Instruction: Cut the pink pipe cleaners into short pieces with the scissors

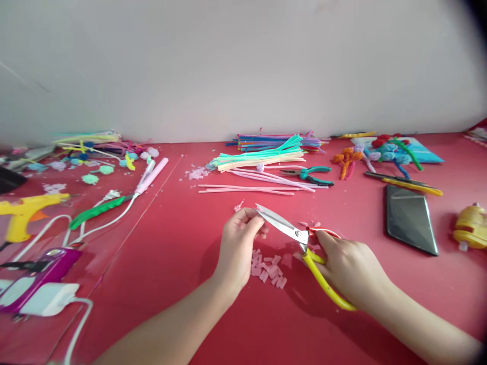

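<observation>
The right hand (pixel 352 268) grips the scissors (pixel 287 228); the left hand (pixel 238 243) pinches at their tip, contents hidden. Cut bits (pixel 272 270) lie nearer than the scissors, uncut stems (pixel 246 188) beyond.

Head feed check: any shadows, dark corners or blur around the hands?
Head view: soft shadows fall on the red table by the left hand and right hand; black corners show at right; the scissors read fairly clearly, but anything between the left fingertips is too small to tell.
</observation>
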{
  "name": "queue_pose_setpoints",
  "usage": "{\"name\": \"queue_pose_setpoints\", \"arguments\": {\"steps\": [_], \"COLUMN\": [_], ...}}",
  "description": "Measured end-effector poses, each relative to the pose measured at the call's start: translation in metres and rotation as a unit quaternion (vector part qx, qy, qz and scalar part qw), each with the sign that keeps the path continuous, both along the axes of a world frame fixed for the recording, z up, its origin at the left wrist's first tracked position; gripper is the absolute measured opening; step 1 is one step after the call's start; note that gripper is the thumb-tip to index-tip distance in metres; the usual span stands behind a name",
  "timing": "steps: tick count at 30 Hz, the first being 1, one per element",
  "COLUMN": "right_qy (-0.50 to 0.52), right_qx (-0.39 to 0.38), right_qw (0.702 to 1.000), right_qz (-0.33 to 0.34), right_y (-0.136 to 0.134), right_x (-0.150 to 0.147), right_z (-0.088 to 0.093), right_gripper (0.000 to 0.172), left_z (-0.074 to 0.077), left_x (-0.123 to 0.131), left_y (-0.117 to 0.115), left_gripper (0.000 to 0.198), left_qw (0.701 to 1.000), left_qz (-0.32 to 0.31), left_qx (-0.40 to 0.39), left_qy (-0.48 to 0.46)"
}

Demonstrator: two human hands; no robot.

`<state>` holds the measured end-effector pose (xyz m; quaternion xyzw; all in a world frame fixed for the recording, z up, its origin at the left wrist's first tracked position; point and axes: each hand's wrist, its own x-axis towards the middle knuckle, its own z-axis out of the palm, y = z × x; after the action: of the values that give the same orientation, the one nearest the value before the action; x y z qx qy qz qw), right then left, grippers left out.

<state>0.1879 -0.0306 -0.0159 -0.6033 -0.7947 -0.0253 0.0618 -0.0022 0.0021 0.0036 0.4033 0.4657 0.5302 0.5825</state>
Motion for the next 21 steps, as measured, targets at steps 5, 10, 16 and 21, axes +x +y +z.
{"name": "queue_pose_setpoints", "arguments": {"steps": [5, 10, 16, 21], "right_qy": [-0.001, -0.007, -0.004, -0.01], "right_qx": [0.004, 0.005, 0.007, 0.02], "right_qw": [1.0, 1.0, 1.0, 1.0], "right_qz": [0.002, 0.002, 0.007, -0.002], "right_y": [0.0, 0.0001, -0.0003, -0.0006], "right_x": [0.0, -0.0004, -0.0001, -0.0006], "right_z": [0.0007, 0.0004, -0.0013, -0.0001], "right_gripper": [0.03, 0.029, 0.028, 0.028], "left_z": [0.001, 0.0023, 0.0043, 0.0042], "left_x": [0.0003, 0.0008, 0.001, 0.0011], "left_y": [0.0002, 0.0003, 0.0002, 0.0002], "left_gripper": [0.007, 0.007, 0.006, 0.006], "left_qw": [1.0, 1.0, 1.0, 1.0], "left_qz": [0.0, 0.001, 0.007, 0.01], "left_qx": [0.002, 0.003, -0.003, 0.003], "left_qy": [-0.007, -0.007, -0.013, -0.015]}}
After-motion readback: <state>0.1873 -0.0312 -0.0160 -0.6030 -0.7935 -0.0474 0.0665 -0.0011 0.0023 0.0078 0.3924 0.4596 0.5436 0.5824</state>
